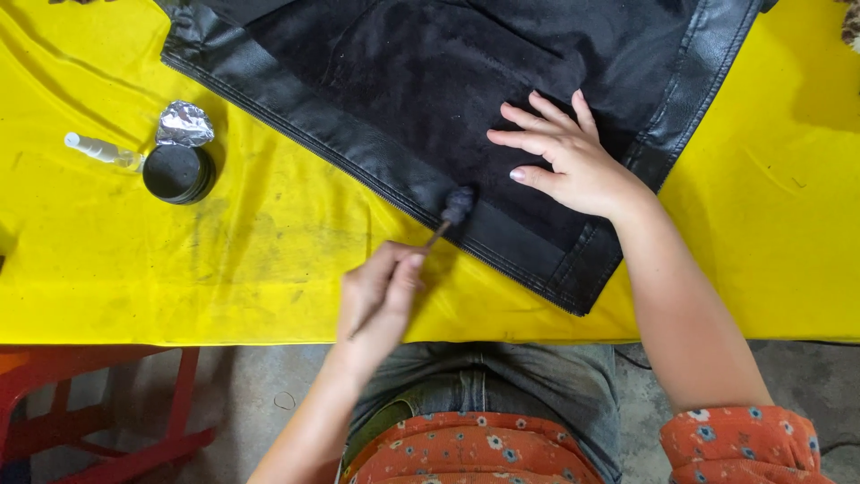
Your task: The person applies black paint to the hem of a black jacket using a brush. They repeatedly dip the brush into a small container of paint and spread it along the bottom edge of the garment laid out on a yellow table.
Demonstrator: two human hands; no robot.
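Left hand [381,296] pinching thin wooden dauber stick [439,233], dark tuft touching black leather jacket [430,81] hem. Right hand [573,161] lying flat, fingers spread, grasping nothing, pinning jacket on yellow-covered desk [134,269]. Round black tin [179,173] sitting far left.

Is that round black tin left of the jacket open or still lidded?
Open. The round black tin shows its dark inside from above, and a crumpled foil seal is peeled back at its far rim. No lid is in view.

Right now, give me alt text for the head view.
A left hand dabs a small brush on a black jacket that a right hand presses flat on a yellow cloth. An open round tin sits nearby.
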